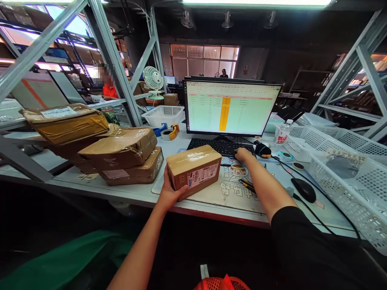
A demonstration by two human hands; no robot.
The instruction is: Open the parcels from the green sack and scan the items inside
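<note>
My left hand [169, 192] is closed around the near left end of a small taped cardboard box [195, 158], which rests on the desk mat. A printed shipping label [202, 176] faces me on its front side. My right hand [242, 154] lies over the right part of a black keyboard [213, 147]. Its fingers are bent toward the keys and partly hidden, with nothing seen in them. Behind the keyboard a monitor [231, 106] shows a spreadsheet with an orange column. A black handheld scanner [262, 150] lies just right of my right hand.
Several taped cardboard boxes [121, 150] are stacked at left. A tape dispenser [170, 132] and white basket [165, 115] stand behind. To the right are a mouse [303, 190], cables, a bottle [283, 132] and white plastic baskets [347, 177]. Metal shelf posts [113, 64] flank the desk. Other people are farther back.
</note>
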